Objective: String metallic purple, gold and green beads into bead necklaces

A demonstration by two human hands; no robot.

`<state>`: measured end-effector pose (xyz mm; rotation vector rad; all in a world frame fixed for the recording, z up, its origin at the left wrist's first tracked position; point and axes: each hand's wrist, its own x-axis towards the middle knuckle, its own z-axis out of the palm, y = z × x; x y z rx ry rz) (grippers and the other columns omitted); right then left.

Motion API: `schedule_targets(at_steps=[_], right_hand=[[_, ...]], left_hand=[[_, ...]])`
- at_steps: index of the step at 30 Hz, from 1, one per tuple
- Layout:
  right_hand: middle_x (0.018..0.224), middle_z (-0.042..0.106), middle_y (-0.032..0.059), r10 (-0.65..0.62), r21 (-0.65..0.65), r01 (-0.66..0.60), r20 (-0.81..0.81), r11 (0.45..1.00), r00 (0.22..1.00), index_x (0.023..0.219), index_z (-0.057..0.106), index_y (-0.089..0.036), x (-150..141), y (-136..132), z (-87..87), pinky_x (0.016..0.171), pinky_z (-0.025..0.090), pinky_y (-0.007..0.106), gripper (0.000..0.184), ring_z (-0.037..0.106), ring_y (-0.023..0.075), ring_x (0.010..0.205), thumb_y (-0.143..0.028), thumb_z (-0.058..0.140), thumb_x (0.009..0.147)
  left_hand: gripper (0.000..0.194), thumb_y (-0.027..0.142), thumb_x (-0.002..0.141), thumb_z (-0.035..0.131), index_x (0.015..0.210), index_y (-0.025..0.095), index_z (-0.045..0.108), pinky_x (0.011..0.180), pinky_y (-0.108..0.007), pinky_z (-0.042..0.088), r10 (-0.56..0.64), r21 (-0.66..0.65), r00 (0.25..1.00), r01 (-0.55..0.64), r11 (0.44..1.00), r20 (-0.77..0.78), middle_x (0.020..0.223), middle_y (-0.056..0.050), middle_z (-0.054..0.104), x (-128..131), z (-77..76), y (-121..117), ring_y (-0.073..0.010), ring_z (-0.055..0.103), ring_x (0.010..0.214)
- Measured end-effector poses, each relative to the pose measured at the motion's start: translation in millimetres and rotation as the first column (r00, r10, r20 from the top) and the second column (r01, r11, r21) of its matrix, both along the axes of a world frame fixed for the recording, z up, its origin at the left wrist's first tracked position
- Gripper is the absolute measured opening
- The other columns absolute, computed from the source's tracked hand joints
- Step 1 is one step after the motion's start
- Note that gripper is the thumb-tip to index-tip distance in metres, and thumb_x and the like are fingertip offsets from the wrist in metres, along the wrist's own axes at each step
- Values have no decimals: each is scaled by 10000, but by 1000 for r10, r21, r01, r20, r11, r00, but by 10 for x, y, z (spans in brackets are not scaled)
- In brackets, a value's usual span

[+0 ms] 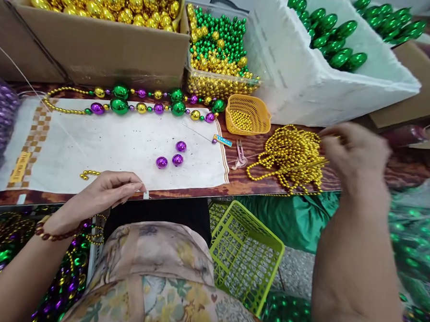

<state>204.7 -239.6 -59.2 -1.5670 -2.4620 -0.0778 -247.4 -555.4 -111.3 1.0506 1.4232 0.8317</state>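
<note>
My left hand [114, 189] is closed at the table's front edge, thumb and fingers pressed together; what they hold, if anything, is hidden. Just behind it a short end of gold bead strand [90, 174] lies on the white cloth [122, 141]. My right hand [360, 149], slightly blurred, is raised beside a heap of gold bead strands [290, 155]. Its fingers are curled around a gold strand that leads back to the heap. Loose purple beads [177, 160] lie on the cloth. Behind them stretches a necklace [159, 108] of green, purple and gold beads.
An orange basket [248, 105] holds small gold beads. Near it are thread snips [240, 153] and a needle by a blue label [223, 141]. Along the back stand a cardboard box [109, 49], a clear bin [219, 77] and a foam box [312, 94]. Below is a green crate [276, 260].
</note>
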Motion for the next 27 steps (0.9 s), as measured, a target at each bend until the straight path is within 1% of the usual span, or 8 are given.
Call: schedule_targets(at_steps=[2, 7, 17, 19, 21, 23, 26, 27], right_hand=[[1053, 736, 133, -122, -162, 140, 119, 977, 985, 1105, 719, -212, -104, -66, -330, 748, 436, 386, 322, 647, 306, 929, -265, 459, 923], [1103, 738, 98, 0, -297, 72, 235, 952, 972, 1005, 764, -206, -446, -180, -821, 751, 460, 311, 303, 671, 258, 994, -260, 479, 916], [1198, 699, 169, 36, -339, 149, 483, 929, 875, 1191, 739, -178, -757, -141, -742, 761, 498, 345, 339, 679, 300, 1058, -256, 511, 951], [1249, 679, 192, 75, -321, 55, 379, 946, 922, 1249, 701, -163, -1017, -369, -691, 812, 519, 385, 369, 672, 329, 1096, -306, 490, 981], [1241, 689, 171, 272, -330, -232, 80, 915, 959, 1249, 689, -184, -1407, -719, -636, 880, 533, 403, 376, 657, 329, 1149, -378, 498, 990], [1202, 716, 133, 477, -430, -557, -288, 710, 830, 1275, 665, -218, -1814, -1126, -572, 922, 545, 390, 415, 665, 294, 1147, -473, 509, 988], [772, 728, 46, 495, -574, -777, -612, 259, 617, 1057, 718, -249, -2137, -1559, -468, 634, 563, 340, 405, 689, 220, 678, -565, 474, 990], [655, 680, 32, 442, -589, -770, -640, 244, 629, 937, 731, -264, -2136, -1601, -437, 541, 528, 336, 438, 646, 209, 570, -572, 428, 1008]], left_hand=[[341, 501, 948, 611, 908, 185, 733, 447, -175, 237, 0, -6, 1000, 0, 1000, -14, 576, 33, 443, -10, 1, -28, -64, 331, 511], [369, 519, 959, 584, 915, 178, 719, 452, -185, 212, -34, -6, 999, 34, 999, -33, 583, 37, 425, -11, 46, 14, -64, 306, 513], [382, 485, 973, 543, 864, 155, 700, 491, -196, 280, -134, 27, 985, 138, 990, -112, 639, 22, 493, 196, 143, 127, -78, 378, 564], [365, 456, 966, 540, 840, 150, 693, 512, -200, 308, -160, 39, 977, 167, 985, -139, 643, 19, 507, 253, 169, 187, -84, 405, 581], [328, 411, 959, 542, 832, 146, 688, 545, -203, 341, -173, 60, 973, 184, 981, -154, 644, 20, 515, 307, 168, 259, -87, 423, 596], [288, 367, 952, 549, 832, 142, 681, 594, -203, 379, -165, 89, 976, 178, 980, -142, 679, 13, 550, 341, 146, 320, -86, 456, 629], [252, 342, 945, 568, 858, 136, 685, 622, -203, 394, -143, 118, 986, 152, 981, -83, 727, 4, 588, 302, 129, 338, -83, 482, 658], [256, 351, 944, 575, 865, 136, 689, 603, -204, 384, -146, 109, 987, 152, 982, -61, 714, 7, 581, 264, 137, 320, -81, 472, 638]])
